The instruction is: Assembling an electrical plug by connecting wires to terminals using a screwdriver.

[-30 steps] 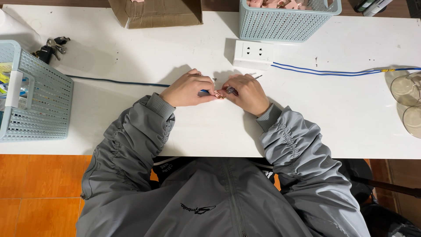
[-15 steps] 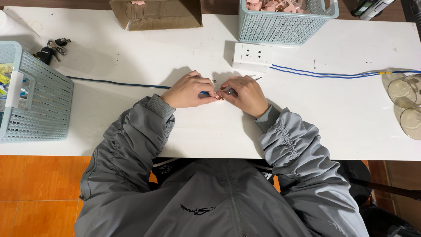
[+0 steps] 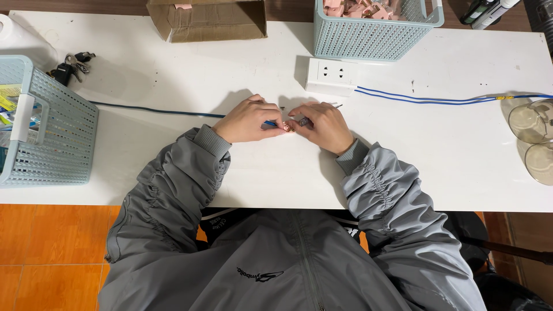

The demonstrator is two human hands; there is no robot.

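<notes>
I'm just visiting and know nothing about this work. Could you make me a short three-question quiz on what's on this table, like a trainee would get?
1. True or false: the left hand and right hand meet on the white table.
2. What colour is the cable running to the left hand?
3. Which lies just beyond the hands? A) power strip B) keys C) glass jars

Key: 1 true; 2 blue; 3 A.

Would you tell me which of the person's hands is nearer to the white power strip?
Right. The right hand lies just below the white power strip, while the left hand is farther off, down and to its left.
</notes>
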